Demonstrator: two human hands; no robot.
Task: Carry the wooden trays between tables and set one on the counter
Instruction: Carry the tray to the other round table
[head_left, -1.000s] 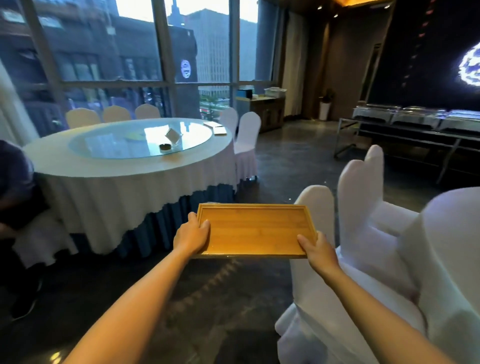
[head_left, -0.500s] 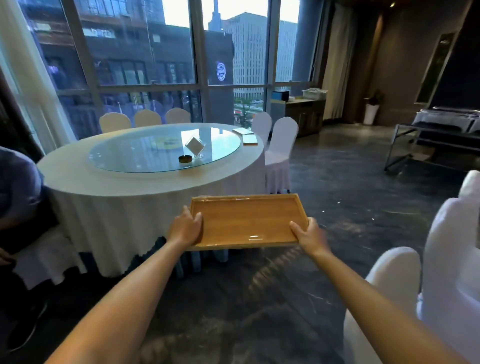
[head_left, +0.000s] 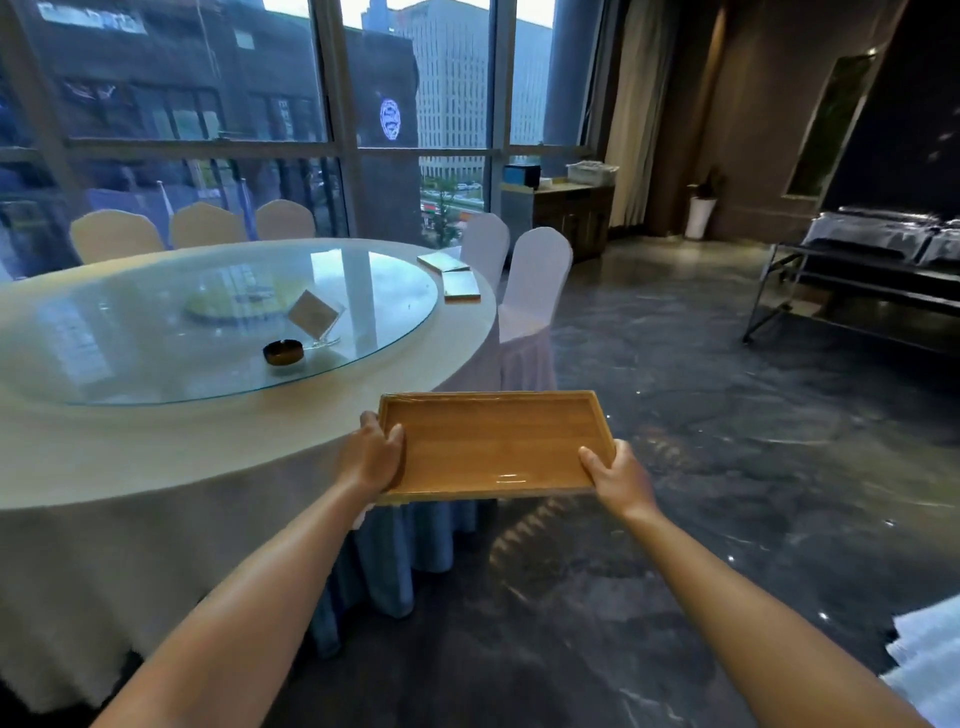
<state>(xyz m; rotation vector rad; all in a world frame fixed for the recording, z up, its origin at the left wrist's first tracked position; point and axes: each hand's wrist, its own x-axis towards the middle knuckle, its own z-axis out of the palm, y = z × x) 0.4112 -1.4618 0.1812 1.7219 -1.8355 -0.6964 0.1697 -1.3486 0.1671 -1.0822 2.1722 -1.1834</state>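
I hold a rectangular wooden tray (head_left: 493, 444) flat in front of me, wrapped in clear film and with nothing in it. My left hand (head_left: 370, 454) grips its left short edge, thumb on the rim. My right hand (head_left: 618, 475) grips the near right corner. The tray hangs over the near right edge of a big round table (head_left: 156, 452) with a white cloth. Two more flat wooden trays (head_left: 461, 286) lie on that table's far right side. A wooden counter (head_left: 571, 218) stands by the window beyond.
A glass turntable (head_left: 208, 322) carries a dark ashtray (head_left: 283, 352) and a clear sign holder (head_left: 314, 314). White-covered chairs (head_left: 530, 306) stand at the table's right. A metal buffet stand (head_left: 862, 275) is at the far right. Dark polished floor (head_left: 701, 441) lies ahead.
I have walked closer to the round table, and the view has swung left. The white chairs at my right have dropped almost out of view. Both hands keep their hold on the tray.
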